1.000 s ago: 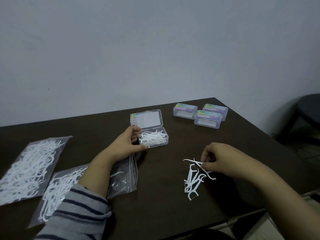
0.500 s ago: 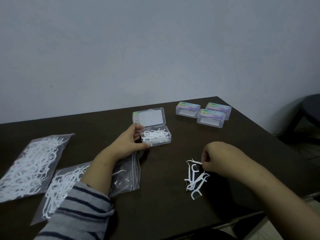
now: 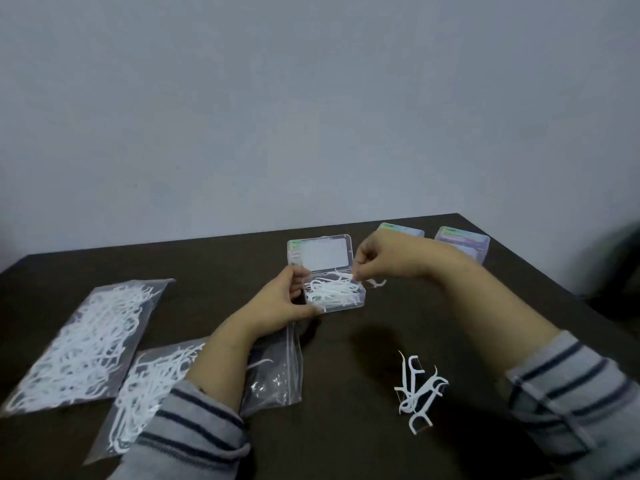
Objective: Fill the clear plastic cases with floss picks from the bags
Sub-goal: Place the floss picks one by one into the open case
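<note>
Here, my left hand (image 3: 280, 303) grips the open case (image 3: 334, 294) at its nine o'clock side; my right hand (image 3: 377, 258) pinches a floss pick (image 3: 375, 282) at its two o'clock corner.

1 head view looks forward and down, seemingly close, over the table (image 3: 346, 341).

The scene is dim and flatly lit, with soft shadows on the dark table (image 3: 346, 427) just below the hands and the open case (image 3: 334, 295) they hold, slight blur throughout, mild wide-angle bending at the edges, and no glare.
</note>
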